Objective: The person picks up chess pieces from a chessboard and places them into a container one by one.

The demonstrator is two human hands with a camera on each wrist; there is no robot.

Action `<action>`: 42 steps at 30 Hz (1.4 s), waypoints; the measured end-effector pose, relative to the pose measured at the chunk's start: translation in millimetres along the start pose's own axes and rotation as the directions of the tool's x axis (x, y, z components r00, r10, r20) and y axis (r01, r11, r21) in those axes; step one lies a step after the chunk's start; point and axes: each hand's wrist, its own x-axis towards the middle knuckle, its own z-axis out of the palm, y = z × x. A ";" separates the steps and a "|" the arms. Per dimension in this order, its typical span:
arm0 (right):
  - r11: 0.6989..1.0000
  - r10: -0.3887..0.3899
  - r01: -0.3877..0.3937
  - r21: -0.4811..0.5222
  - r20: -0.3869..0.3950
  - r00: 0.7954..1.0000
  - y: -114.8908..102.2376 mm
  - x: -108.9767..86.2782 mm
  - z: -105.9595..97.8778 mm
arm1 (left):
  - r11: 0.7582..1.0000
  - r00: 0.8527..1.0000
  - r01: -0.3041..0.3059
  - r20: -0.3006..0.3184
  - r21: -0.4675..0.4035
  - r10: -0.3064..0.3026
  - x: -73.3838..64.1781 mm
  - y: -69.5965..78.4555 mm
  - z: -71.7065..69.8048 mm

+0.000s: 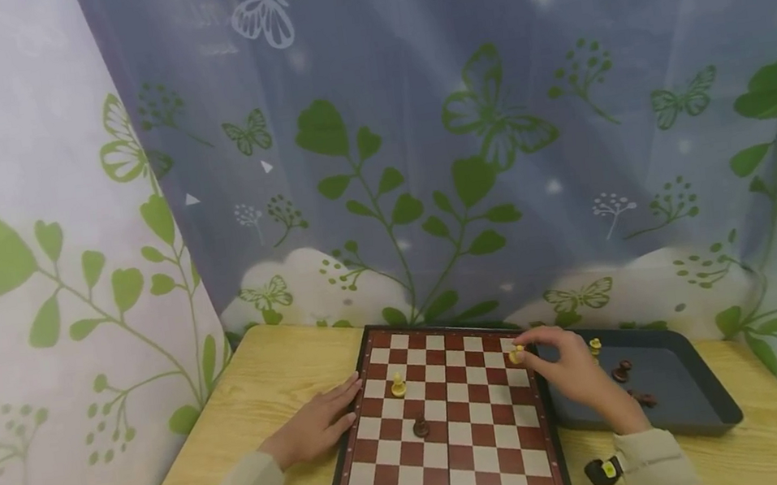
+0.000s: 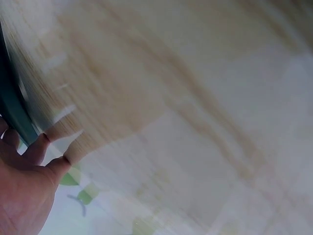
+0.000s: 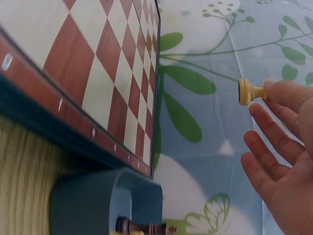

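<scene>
My right hand (image 1: 573,366) pinches a yellow chess piece (image 3: 249,92) between thumb and forefinger, over the far right corner of the chessboard (image 1: 483,431). In the right wrist view the piece's round base points away from the fingertips, and the other fingers are spread. My left hand (image 1: 317,426) lies along the board's left edge, its fingers extended and their tips at the rim. Two other pieces stand on the board's left half: a yellow pawn (image 1: 398,387) and, nearer me, a dark brown piece (image 1: 421,427).
Right of the board is a dark grey tray (image 1: 680,388), holding a yellow piece (image 1: 595,346) and dark brown pieces (image 1: 622,371). All of it sits on a wood-grain table (image 1: 280,371). A patterned curtain (image 1: 371,113) hangs right behind the table.
</scene>
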 end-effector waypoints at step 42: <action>0.972 0.130 -0.152 -0.180 -0.129 0.983 61.5 -66.1 -67.6 | 0.999 0.999 -0.038 -0.039 0.007 0.038 -2.8 7.6 -5.0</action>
